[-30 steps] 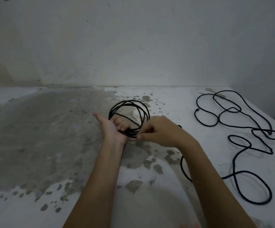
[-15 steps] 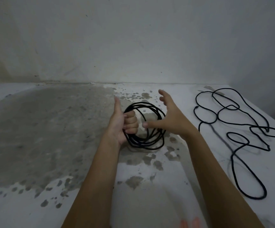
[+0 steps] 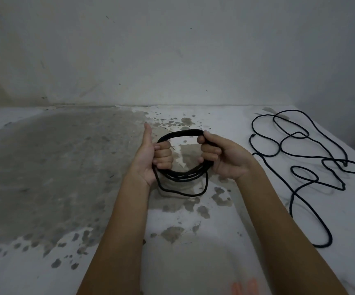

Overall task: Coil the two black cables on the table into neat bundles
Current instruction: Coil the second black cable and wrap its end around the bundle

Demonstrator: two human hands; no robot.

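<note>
Black coiled cable is stretched between your two hands above the middle of the table, its turns gathered into a flattened ring. Your left hand grips the ring's left side. Four fingers curl through the opening and round the strands, while the thumb stands straight up, clear of the cable. Your right hand clenches the right side in much the same way, fingers wrapped round the bunched strands from inside the ring.

Along the top the turns lie tight together as one thick band. Along the bottom they spread into several separate strands, and one slack loop hangs lower than the others, between your wrists. Whether that loop touches the tabletop cannot be told from this view.

To your right, well apart from the ring, the loose cable lies uncoiled on the table. Its wandering loops cross one another, running from near the far edge back toward you. One end points toward your right hand.

The tabletop is white, with a wide grey worn patch on your left and scattered grey flecks beneath the ring. A pale, scuffed wall rises behind the table.
</note>
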